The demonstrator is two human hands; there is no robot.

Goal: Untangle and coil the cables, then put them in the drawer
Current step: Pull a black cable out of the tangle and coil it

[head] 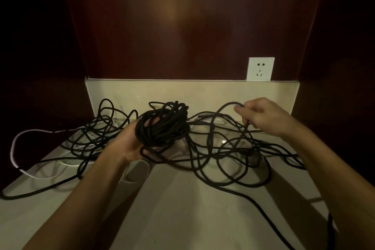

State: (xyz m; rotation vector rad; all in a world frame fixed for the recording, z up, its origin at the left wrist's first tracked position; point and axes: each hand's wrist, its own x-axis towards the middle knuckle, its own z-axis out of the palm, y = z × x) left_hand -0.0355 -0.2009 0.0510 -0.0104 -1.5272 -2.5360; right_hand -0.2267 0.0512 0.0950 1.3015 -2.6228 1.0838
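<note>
My left hand grips a thick coil of black cable, held just above the beige countertop. To its right my right hand pinches a raised loop of the same black cable. Loose black cable lies tangled across the counter on both sides of the coil and trails off the front right edge. A white cable loops at the far left, partly under the black strands. No drawer is in view.
A white wall socket sits on the dark wood back panel above the counter's low beige upstand. Dark wood side walls close in on the left and right. The counter's near part holds only a few stray strands.
</note>
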